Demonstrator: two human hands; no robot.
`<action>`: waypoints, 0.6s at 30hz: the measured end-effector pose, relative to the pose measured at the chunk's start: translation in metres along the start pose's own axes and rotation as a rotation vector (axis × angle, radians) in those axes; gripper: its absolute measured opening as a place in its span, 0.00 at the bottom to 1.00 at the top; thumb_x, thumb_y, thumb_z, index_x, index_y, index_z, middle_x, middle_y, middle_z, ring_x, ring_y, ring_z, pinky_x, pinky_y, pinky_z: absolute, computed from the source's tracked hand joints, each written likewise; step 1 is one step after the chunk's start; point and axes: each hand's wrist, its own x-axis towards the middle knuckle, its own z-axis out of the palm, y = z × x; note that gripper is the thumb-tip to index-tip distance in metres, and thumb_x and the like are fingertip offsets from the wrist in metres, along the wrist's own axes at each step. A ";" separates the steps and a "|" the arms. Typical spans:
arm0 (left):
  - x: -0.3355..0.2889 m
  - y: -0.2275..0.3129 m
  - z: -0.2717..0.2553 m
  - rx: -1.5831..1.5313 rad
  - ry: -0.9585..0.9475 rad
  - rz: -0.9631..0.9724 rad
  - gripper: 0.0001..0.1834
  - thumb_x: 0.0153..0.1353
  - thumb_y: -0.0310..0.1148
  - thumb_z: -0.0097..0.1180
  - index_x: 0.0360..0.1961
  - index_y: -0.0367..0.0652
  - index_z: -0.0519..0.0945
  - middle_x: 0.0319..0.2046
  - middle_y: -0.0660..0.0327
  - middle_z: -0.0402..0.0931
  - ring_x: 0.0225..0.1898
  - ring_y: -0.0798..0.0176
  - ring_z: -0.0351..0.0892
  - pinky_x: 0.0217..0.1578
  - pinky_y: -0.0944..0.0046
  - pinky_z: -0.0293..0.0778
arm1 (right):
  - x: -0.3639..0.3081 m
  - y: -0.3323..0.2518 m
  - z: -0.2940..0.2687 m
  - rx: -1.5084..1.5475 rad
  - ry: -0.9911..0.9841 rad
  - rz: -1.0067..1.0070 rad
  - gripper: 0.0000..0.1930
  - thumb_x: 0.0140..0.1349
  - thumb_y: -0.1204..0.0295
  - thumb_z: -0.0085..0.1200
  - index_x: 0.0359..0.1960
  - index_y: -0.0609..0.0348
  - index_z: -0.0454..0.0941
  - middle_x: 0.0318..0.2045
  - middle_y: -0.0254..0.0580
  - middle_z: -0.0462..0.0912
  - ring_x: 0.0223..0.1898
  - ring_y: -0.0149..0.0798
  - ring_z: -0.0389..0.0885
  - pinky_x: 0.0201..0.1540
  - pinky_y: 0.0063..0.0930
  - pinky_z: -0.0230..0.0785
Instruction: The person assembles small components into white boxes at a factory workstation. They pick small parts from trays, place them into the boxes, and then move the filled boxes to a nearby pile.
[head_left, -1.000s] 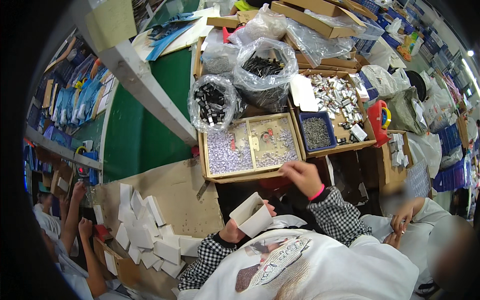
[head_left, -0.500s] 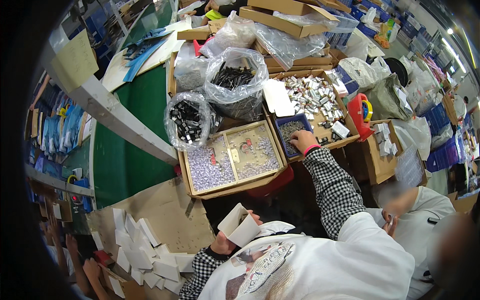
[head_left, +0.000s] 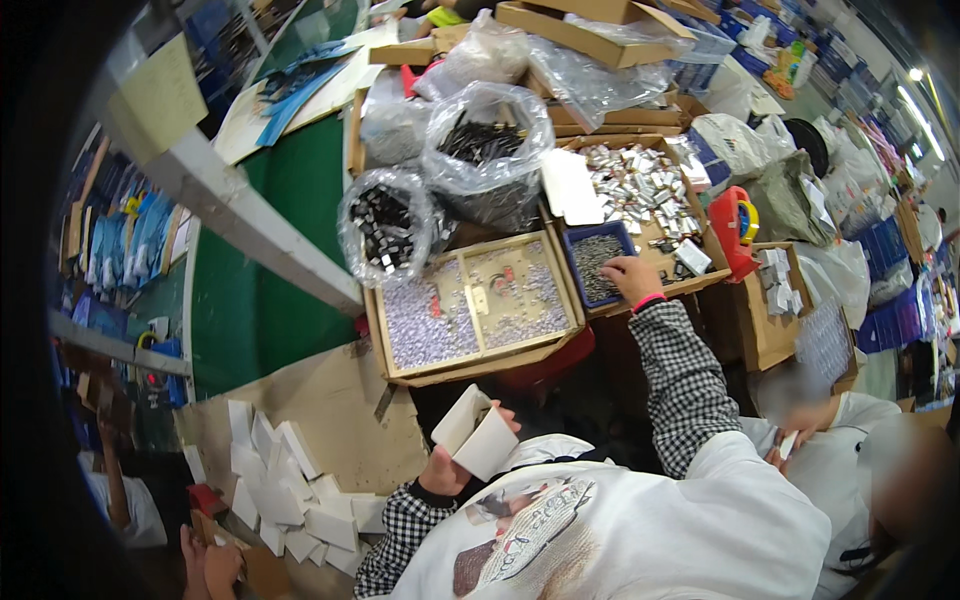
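Note:
My left hand (head_left: 443, 474) grips a small white cardboard box (head_left: 487, 445) in front of my chest, its fingers wrapped round the far side. A gap shows between the white panels, but the inside is hidden. My right hand (head_left: 636, 279) is over the near right part of a blue bin (head_left: 568, 262) filled with small grey metal pieces (head_left: 598, 250). Its fingers are bent together and point down at the pieces; whatever lies between the fingertips is too small to make out. Left of the bin sits a divided wooden tray (head_left: 464, 300) with many tiny clear-lilac pieces.
White boxes (head_left: 300, 500) lie heaped on cardboard at the lower left. Behind the tray stand plastic bags of black parts (head_left: 480, 140). A carton of small silvery parts (head_left: 640, 190) and a red tape dispenser (head_left: 735, 235) are at the right. A co-worker (head_left: 850, 430) sits close by.
My right hand has shifted to the right within the bin, uncovering more of the metal pieces. In my left hand the white box has turned, and its opening shows differently.

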 end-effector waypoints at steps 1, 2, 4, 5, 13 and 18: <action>0.000 0.000 -0.001 0.024 0.021 0.008 0.58 0.42 0.73 0.50 0.61 0.35 0.55 0.55 0.48 0.64 0.56 0.48 0.66 0.55 0.51 0.63 | -0.005 -0.011 -0.006 0.116 0.020 -0.047 0.12 0.54 0.63 0.56 0.34 0.57 0.82 0.30 0.44 0.82 0.33 0.42 0.80 0.38 0.30 0.71; 0.001 0.000 -0.002 0.055 0.028 0.018 0.58 0.42 0.72 0.51 0.62 0.34 0.53 0.56 0.49 0.63 0.56 0.50 0.65 0.56 0.52 0.62 | -0.011 -0.027 -0.009 0.314 0.001 -0.112 0.11 0.53 0.65 0.58 0.34 0.59 0.81 0.30 0.43 0.82 0.32 0.38 0.80 0.36 0.28 0.71; 0.000 0.001 -0.003 0.107 0.049 0.030 0.59 0.42 0.72 0.52 0.62 0.34 0.52 0.56 0.50 0.63 0.57 0.54 0.65 0.56 0.56 0.63 | -0.035 -0.062 -0.020 0.529 -0.116 -0.201 0.09 0.53 0.70 0.59 0.33 0.63 0.81 0.29 0.41 0.83 0.30 0.32 0.80 0.35 0.23 0.71; 0.001 0.002 -0.004 0.147 0.051 0.022 0.59 0.42 0.72 0.52 0.63 0.34 0.52 0.56 0.51 0.63 0.57 0.55 0.65 0.56 0.58 0.63 | -0.053 -0.082 -0.026 0.589 -0.180 -0.332 0.08 0.53 0.72 0.59 0.32 0.64 0.81 0.28 0.40 0.83 0.30 0.29 0.79 0.34 0.21 0.71; -0.005 0.008 0.006 0.418 0.095 0.085 0.58 0.45 0.69 0.54 0.64 0.32 0.51 0.59 0.54 0.57 0.61 0.62 0.57 0.60 0.63 0.52 | -0.139 -0.186 -0.032 0.300 -0.308 -0.988 0.07 0.49 0.67 0.60 0.28 0.54 0.78 0.24 0.35 0.76 0.27 0.41 0.76 0.29 0.32 0.70; -0.010 0.004 -0.001 0.395 0.072 0.099 0.59 0.44 0.69 0.54 0.63 0.32 0.51 0.59 0.53 0.57 0.61 0.61 0.57 0.60 0.63 0.52 | -0.142 -0.188 -0.031 0.294 -0.417 -0.981 0.08 0.50 0.65 0.60 0.27 0.54 0.78 0.24 0.35 0.76 0.28 0.41 0.76 0.30 0.32 0.69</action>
